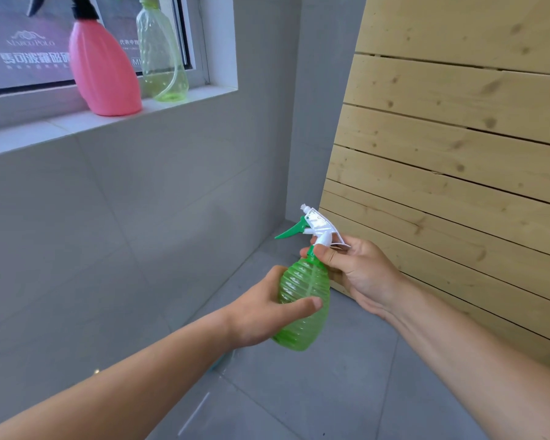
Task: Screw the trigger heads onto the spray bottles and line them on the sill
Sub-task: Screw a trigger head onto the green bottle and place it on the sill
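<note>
Forearms reach in from the bottom edge, one on either side of the green bottle (305, 287), which is held in the air over the floor (299, 401).

Surroundings: planks (458, 154) stand to the right of and behind the green bottle. The sill (188, 101) lies up and to the left of it, well apart. Two bottles stand upright there, just beside each other. The pink bottle (105, 71), the farther from the green bottle, carries a black head. The pale bottle (162, 55) shows a dip tube inside, but its top is cut off by the frame.

Left hand (261, 312): grips the green bottle's body from the left, thumb laid across the ribbed front. Judged purpose: to keep the body from turning.

Right hand (362, 271): thumb and fingers curl round the green bottle's neck, at the collar below the trigger head (318, 225). Judged purpose: to twist the collar down on the thread.

Green bottle: tilted, its base towards the camera, between the two hands and touching both.

Trigger head: seated on the neck, nozzle pointing up and away, green lever to the left. Whether the collar is fully tight cannot be told.

Assessment: threading step in hand, and this bottle is not yet on the sill.
</note>
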`<action>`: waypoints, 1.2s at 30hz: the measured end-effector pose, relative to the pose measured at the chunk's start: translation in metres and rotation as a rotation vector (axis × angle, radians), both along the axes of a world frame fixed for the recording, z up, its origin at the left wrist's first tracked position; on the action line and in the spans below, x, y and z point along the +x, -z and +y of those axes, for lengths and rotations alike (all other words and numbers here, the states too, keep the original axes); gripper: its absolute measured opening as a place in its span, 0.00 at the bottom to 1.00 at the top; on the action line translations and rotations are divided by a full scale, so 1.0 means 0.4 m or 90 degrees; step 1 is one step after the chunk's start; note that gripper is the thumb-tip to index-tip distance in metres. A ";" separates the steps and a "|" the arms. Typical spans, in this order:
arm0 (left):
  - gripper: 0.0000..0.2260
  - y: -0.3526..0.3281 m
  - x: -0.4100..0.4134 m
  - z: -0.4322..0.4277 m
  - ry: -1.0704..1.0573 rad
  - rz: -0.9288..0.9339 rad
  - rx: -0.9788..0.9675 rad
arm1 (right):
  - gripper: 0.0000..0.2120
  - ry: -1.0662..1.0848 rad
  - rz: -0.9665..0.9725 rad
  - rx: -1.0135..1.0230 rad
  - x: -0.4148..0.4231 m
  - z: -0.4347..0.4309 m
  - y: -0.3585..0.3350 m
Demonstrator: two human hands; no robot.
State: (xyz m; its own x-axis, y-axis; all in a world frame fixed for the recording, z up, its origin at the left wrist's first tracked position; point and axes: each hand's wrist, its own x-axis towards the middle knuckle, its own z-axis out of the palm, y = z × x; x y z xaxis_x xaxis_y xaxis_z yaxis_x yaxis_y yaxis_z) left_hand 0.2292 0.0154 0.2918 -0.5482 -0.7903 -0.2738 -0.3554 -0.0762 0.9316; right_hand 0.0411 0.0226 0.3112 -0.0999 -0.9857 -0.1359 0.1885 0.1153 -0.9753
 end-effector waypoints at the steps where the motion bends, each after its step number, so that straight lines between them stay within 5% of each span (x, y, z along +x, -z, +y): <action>1: 0.34 -0.004 0.002 -0.001 -0.005 -0.002 0.001 | 0.10 0.002 -0.004 -0.008 0.002 -0.002 -0.002; 5: 0.29 -0.028 0.019 -0.014 -0.029 0.043 0.028 | 0.26 0.003 -0.018 -0.037 0.021 0.002 -0.021; 11: 0.21 -0.107 0.090 -0.057 -0.160 0.163 0.066 | 0.16 -0.085 0.131 -0.108 0.109 0.003 -0.049; 14: 0.12 -0.166 0.154 -0.079 -0.216 0.230 0.024 | 0.20 -0.105 0.200 -0.179 0.182 -0.040 -0.084; 19: 0.13 -0.274 0.284 -0.112 -0.299 0.287 -0.099 | 0.34 -0.164 0.237 -0.247 0.319 -0.171 -0.204; 26: 0.13 -0.459 0.517 -0.202 -0.393 0.201 -0.301 | 0.27 -0.165 0.326 -0.368 0.565 -0.327 -0.389; 36: 0.15 -0.498 0.663 -0.322 -0.514 0.170 -0.284 | 0.21 -0.109 0.298 -0.363 0.758 -0.433 -0.434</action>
